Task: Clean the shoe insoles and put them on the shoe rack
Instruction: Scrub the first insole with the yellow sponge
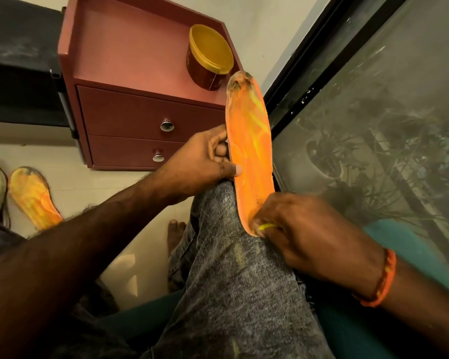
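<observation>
A pale floor (88, 182) fills the frame's left, where a second insole (34, 196) lies. Centre: the left hand (200, 164) grips the orange insole (249, 151) propped on the knee. Lower right: the right hand (309, 237) pinches its heel end. Support firmly while rubbing along its length.

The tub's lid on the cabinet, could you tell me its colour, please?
Yellow lid, seen in the head view.

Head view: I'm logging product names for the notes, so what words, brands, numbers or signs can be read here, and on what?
None can be read.
Tub on the cabinet: its dark red side may carry print, too blurred to read.
Held insole: only yellow streaks, no letters.
Insole on the floor: yellow streaks, no text.
</observation>
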